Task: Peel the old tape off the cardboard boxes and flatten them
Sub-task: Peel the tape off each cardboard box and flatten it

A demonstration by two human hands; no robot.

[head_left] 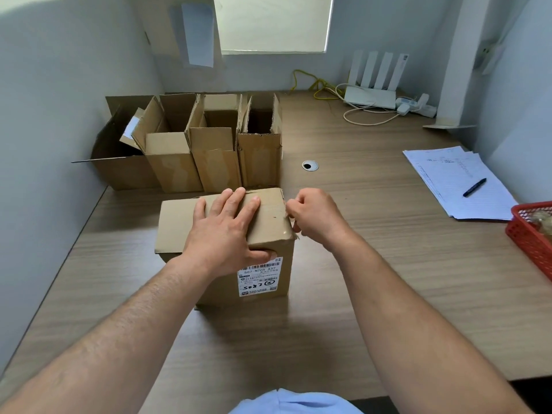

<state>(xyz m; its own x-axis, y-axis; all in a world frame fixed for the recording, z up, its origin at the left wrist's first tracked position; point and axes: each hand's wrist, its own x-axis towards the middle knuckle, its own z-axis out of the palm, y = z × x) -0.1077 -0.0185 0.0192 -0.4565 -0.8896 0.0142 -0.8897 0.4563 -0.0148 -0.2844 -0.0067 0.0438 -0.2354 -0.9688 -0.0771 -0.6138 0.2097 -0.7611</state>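
Observation:
A closed cardboard box [176, 222] with a white shipping label [259, 280] stands on the wooden desk [358, 264] in front of me. My left hand [224, 228] lies flat on its top, fingers straight, thumb hooked over the near face. My right hand [313, 216] is curled at the box's right top edge and pinches the end of the clear tape [288, 215] there. Behind it, several open cardboard boxes [215, 144] stand in a row with their flaps up.
A stack of papers [448, 180] with a black pen [474, 187] lies at the right. A red basket [531, 231] sits at the right edge. A white router [370, 97], cables and a power strip are at the back. A cable hole [310, 166] is mid-desk.

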